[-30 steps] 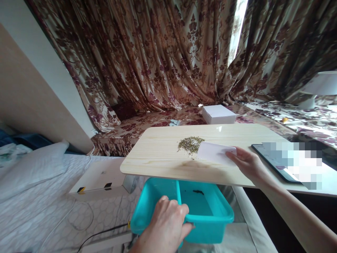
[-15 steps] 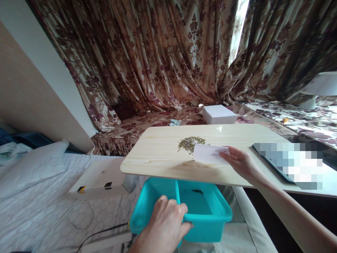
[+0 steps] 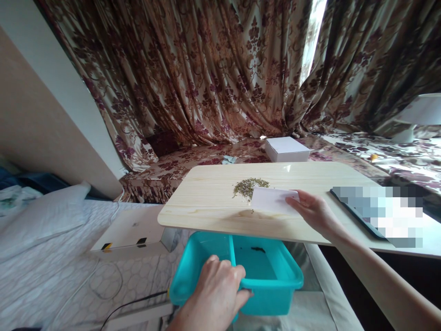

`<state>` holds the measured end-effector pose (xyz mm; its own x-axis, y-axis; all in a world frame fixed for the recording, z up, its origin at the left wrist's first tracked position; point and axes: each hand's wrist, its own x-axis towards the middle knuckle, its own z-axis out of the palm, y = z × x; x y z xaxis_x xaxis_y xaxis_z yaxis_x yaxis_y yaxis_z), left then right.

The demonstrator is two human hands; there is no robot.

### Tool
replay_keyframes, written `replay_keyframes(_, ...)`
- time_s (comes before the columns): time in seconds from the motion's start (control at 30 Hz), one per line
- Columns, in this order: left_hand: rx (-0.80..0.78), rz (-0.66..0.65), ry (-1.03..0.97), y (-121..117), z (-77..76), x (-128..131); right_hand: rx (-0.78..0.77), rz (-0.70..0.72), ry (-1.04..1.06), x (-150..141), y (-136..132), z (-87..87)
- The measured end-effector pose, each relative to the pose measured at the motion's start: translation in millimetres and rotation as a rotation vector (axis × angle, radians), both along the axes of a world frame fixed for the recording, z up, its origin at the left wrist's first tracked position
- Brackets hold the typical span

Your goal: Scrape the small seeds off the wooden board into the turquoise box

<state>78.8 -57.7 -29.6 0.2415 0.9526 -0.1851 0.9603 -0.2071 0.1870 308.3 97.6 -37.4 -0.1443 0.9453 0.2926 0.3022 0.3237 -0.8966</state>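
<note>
A turquoise plastic bin (image 3: 292,276) with a divider down its middle sits below the near edge of a pale wooden tabletop (image 3: 196,193). My left hand (image 3: 220,282) is closed on the bin's near rim at the divider. Some dark bits lie in the right compartment. On the tabletop is a loose heap of small greenish-brown seeds or grains (image 3: 246,186). Between thumb and fingers, my right hand (image 3: 308,207) pinches a white card (image 3: 270,198), which stands tilted at the heap's right near side and hides part of it.
A dark-edged flat object (image 3: 358,216), mostly pixelated, lies on the tabletop at right. Behind the table stands a white box (image 3: 287,149). Left of the bin, a flat white carton (image 3: 134,230) and a black cable (image 3: 134,303) lie on the bed (image 3: 69,257).
The card in my right hand has shifted very slightly left. My left hand keeps its grip on the bin's rim.
</note>
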Motion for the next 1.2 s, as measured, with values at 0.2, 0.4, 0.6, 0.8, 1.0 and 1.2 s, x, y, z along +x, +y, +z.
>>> replay_keyframes(0.2,0.016,-0.004,0.003,-1,-3.3,0,-0.022,0.022,-0.005,-1,-1,-0.5)
replay_keyframes(0.4,0.014,-0.002,0.005,0,-0.7,0,-0.054,0.097,0.024,-3,-7,1.8)
replay_keyframes(0.6,-0.003,0.001,0.012,-1,0.7,1,-0.094,0.214,0.017,-1,-17,7.6)
replay_keyframes(0.8,-0.028,0.007,0.021,-1,6.1,2,-0.123,0.238,-0.052,8,-32,23.5)
replay_keyframes(1.0,-0.153,-0.062,0.047,-2,18.7,27,-0.029,-0.112,0.082,38,-24,24.6)
replay_keyframes(1.2,-0.157,-0.231,0.081,5,9.0,56,-0.004,-0.219,0.060,52,-13,11.6)
